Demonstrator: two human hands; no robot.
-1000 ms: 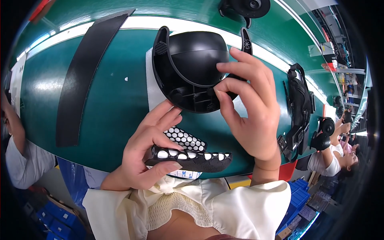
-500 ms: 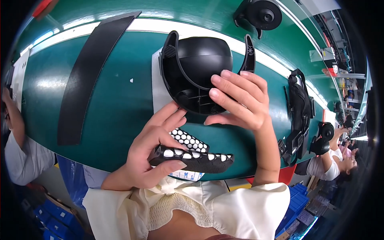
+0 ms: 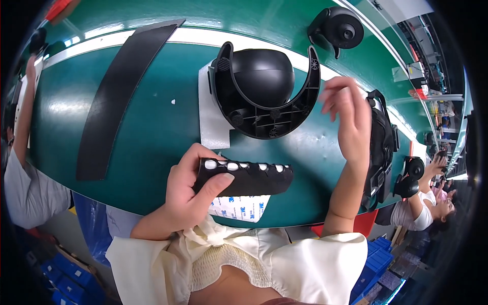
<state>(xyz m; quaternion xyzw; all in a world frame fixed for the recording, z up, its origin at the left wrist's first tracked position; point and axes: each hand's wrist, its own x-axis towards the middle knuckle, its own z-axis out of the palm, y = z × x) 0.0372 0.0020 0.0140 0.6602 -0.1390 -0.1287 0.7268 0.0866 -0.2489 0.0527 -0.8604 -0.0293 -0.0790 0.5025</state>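
Strip (image 3: 254,182), black and white-dotted

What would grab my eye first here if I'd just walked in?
Probably the glossy black dome with a horned, crescent-shaped black frame around its near side, just above the picture's middle. Below it, the left hand grips a black piece with white spots along its upper edge. Off to the left, a long black strip stretches across the green table.
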